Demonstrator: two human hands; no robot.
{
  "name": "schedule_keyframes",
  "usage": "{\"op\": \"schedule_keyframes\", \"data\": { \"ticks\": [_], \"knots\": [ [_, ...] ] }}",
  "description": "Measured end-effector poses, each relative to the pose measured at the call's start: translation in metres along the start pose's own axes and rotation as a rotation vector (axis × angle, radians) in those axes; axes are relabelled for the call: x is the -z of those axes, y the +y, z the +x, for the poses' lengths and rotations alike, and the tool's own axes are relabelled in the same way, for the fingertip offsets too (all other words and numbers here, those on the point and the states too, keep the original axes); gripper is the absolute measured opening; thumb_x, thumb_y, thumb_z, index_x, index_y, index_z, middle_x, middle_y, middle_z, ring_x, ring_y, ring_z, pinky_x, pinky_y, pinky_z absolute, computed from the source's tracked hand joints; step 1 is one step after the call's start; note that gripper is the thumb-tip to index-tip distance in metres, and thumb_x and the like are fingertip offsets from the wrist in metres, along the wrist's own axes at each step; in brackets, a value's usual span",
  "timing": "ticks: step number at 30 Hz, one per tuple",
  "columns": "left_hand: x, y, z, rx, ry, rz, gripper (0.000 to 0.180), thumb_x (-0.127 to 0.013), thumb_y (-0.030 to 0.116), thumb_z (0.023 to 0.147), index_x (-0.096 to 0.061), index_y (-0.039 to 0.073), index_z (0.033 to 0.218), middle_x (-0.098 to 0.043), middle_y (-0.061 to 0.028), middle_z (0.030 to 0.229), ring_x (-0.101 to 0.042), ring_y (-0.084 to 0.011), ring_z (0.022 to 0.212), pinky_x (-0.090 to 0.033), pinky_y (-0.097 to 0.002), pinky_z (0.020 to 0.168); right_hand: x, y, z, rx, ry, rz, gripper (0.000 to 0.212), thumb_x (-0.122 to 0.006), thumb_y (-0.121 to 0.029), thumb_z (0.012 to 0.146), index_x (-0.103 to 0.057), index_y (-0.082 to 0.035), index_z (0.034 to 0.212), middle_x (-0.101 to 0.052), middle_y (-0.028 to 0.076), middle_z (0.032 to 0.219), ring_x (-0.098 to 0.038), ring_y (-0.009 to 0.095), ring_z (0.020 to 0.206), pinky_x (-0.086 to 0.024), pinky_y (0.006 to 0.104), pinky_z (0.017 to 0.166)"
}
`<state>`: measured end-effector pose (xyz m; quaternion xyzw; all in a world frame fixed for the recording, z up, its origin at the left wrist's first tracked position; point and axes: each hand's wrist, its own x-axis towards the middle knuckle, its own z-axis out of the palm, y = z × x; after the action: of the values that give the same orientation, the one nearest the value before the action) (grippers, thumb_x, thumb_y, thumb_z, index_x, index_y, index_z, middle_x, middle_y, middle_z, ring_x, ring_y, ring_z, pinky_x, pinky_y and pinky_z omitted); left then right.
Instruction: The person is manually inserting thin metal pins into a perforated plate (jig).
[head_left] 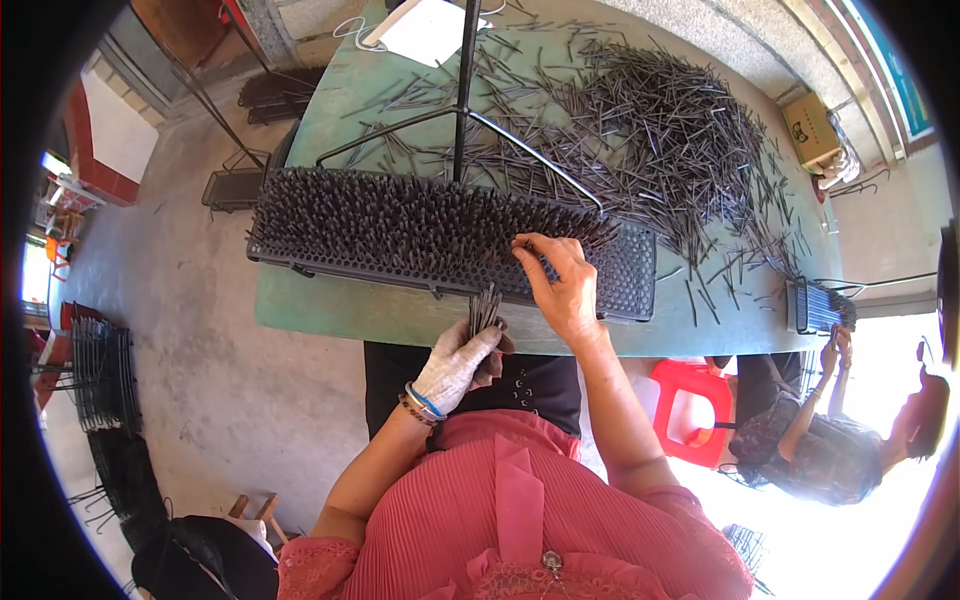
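Note:
A long black perforated rack (632,270) lies near the table's front edge. Thin dark rods (370,225) stand upright in its holes, packed from the left end to past the middle, while holes at its right end are bare. My left hand (452,368), in a whitish work glove, is closed around a bundle of loose dark rods (485,308) just in front of the rack. Above the right part of the standing rods, my bare right hand (566,285) pinches with thumb and forefinger. A dark rod seems to be between those fingertips, partly hidden among the others.
A black metal stand (461,130) rises behind the rack. Loose rods heap on the green table (330,310) at the back right. At right, another person (825,445) handles a similar rack (815,305) beside a red stool (692,405). Dark racks stand on the floor left.

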<state>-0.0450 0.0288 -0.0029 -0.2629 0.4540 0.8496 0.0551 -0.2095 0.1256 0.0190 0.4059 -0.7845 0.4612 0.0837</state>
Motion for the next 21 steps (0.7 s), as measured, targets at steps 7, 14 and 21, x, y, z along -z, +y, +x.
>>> {"op": "schedule_keyframes", "data": {
  "ticks": [7,14,21],
  "knots": [
    [0.004,-0.003,0.000,0.035,-0.030,0.003,0.028,-0.056,0.029,0.099,-0.056,0.007,0.116,-0.065,-0.0012,0.093,-0.056,-0.0032,0.065,-0.046,-0.0169,0.054,-0.001,-0.009,0.001,-0.059,-0.011,0.064,0.022,-0.072,-0.004,0.083,-0.071,-0.006,0.104,-0.071,0.007,0.092,-0.064,0.024,0.085,-0.048,0.0329,0.081],
    [-0.002,-0.001,-0.001,0.008,-0.061,0.017,0.035,-0.056,0.027,0.098,-0.052,0.000,0.120,-0.065,-0.0057,0.090,-0.052,-0.0040,0.060,-0.040,-0.0181,0.049,-0.002,0.000,-0.001,0.235,-0.047,-0.077,0.025,-0.073,-0.007,0.080,-0.070,-0.005,0.105,-0.069,0.007,0.098,-0.063,0.024,0.089,-0.046,0.0358,0.083],
    [-0.002,-0.003,0.000,-0.001,-0.086,-0.058,0.036,-0.056,0.027,0.099,-0.052,0.000,0.122,-0.066,-0.0062,0.091,-0.052,-0.0050,0.059,-0.040,-0.0190,0.049,-0.001,-0.003,0.001,0.239,-0.023,-0.114,0.019,-0.071,-0.006,0.082,-0.071,-0.003,0.100,-0.067,0.008,0.103,-0.061,0.026,0.091,-0.045,0.0357,0.081]
  ]
}}
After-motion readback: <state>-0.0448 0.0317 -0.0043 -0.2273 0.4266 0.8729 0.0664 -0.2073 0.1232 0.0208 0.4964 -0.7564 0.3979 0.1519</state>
